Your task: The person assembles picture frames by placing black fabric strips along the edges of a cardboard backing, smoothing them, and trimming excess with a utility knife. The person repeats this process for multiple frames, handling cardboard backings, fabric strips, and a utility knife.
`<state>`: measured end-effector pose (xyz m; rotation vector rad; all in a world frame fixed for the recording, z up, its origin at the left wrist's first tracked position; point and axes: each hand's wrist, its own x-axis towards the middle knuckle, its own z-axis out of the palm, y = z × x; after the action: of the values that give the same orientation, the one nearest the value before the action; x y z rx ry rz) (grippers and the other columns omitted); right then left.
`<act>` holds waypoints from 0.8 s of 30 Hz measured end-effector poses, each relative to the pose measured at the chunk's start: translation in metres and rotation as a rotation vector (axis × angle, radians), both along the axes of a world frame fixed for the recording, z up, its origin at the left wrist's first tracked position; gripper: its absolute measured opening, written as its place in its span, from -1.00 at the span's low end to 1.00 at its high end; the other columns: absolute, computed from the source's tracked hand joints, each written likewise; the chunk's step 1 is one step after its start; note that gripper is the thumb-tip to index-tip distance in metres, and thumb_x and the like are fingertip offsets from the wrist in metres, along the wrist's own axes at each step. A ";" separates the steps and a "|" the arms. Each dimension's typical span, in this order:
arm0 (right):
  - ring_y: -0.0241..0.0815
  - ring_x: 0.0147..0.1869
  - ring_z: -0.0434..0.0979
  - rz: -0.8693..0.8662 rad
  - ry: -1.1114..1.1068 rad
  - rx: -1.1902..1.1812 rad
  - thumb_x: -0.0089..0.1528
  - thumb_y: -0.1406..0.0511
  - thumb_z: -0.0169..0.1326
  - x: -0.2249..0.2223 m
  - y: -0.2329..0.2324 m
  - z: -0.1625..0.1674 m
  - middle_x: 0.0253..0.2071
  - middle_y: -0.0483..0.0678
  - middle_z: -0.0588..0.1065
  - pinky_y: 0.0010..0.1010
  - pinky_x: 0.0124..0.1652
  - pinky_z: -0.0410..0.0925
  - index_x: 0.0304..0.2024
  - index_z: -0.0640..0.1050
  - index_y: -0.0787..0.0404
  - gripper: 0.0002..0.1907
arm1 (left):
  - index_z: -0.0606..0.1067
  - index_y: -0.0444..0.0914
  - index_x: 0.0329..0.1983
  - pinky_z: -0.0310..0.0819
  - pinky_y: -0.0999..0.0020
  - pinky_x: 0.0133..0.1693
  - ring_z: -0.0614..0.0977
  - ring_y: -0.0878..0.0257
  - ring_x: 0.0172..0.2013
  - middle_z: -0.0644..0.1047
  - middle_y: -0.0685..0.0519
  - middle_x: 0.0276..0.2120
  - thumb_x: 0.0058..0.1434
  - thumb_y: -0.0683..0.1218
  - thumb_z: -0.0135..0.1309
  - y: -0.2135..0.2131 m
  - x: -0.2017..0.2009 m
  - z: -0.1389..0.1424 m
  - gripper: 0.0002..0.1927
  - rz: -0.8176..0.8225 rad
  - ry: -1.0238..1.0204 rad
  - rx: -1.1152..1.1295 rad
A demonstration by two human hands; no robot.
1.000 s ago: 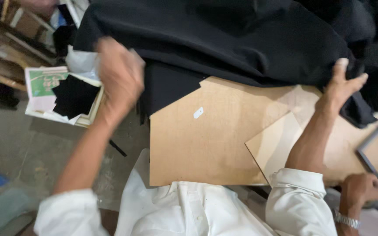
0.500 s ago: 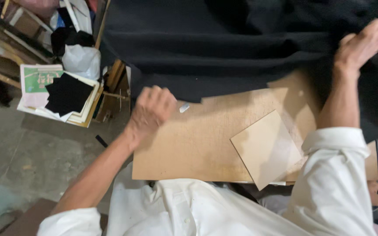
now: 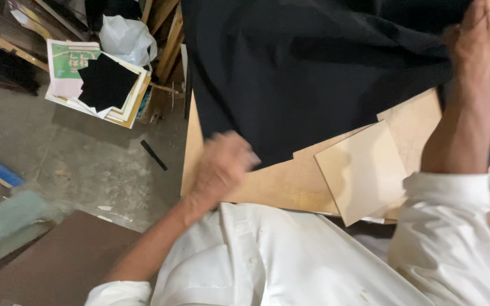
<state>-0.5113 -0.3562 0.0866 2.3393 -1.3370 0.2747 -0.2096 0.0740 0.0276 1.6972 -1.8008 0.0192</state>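
The black cloth (image 3: 313,73) lies spread over the far part of the brown tabletop (image 3: 279,184). The right hand (image 3: 483,39) presses on the cloth's far right, fingers grasping a fold. The left hand (image 3: 219,170), blurred, sits at the cloth's near edge; I cannot tell its grip. A pale square board (image 3: 364,170) lies just below the cloth.
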 end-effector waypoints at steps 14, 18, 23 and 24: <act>0.08 0.69 -0.22 0.124 -0.271 0.614 0.47 -0.12 -0.41 0.111 0.143 -0.106 0.61 0.07 -0.02 -0.01 0.54 -0.32 0.54 0.08 0.17 -0.25 | 0.52 -0.31 -0.50 0.33 0.26 -0.35 0.41 0.29 -0.45 0.40 0.16 -0.53 0.04 -0.15 0.36 -0.133 0.150 -0.105 -0.79 0.570 1.339 -0.154; 0.13 0.65 -0.22 0.018 -0.208 0.571 0.40 -0.19 -0.34 0.091 0.126 -0.113 0.59 0.06 -0.03 0.12 0.47 -0.33 0.54 0.10 0.13 -0.18 | 0.52 -0.30 -0.41 0.43 0.31 -0.27 0.48 0.30 -0.38 0.48 0.14 -0.42 0.16 -0.09 0.30 -0.136 0.148 -0.105 -0.79 0.700 1.078 -0.260; 0.10 0.66 -0.20 -0.013 -0.195 0.555 0.40 -0.19 -0.32 0.082 0.105 -0.110 0.60 0.02 -0.02 0.16 0.47 -0.31 0.55 0.09 0.15 -0.16 | 0.41 -0.32 -0.26 0.46 0.24 -0.14 0.49 0.20 -0.25 0.40 -0.02 -0.26 0.27 -0.02 0.31 -0.116 0.148 -0.076 -0.66 0.646 0.887 -0.211; 0.11 0.66 -0.20 -0.026 -0.205 0.556 0.40 -0.20 -0.33 0.078 0.101 -0.111 0.60 0.02 -0.03 0.16 0.47 -0.31 0.55 0.08 0.15 -0.16 | 0.37 -0.31 -0.19 0.46 0.22 -0.13 0.47 0.18 -0.22 0.35 -0.05 -0.20 0.30 -0.01 0.29 -0.101 0.142 -0.065 -0.64 0.646 0.905 -0.210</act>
<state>-0.4330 -0.2547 -0.0241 2.7999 -1.7163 0.1494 -0.0677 -0.0266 -0.0378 1.6658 -0.5512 -0.2356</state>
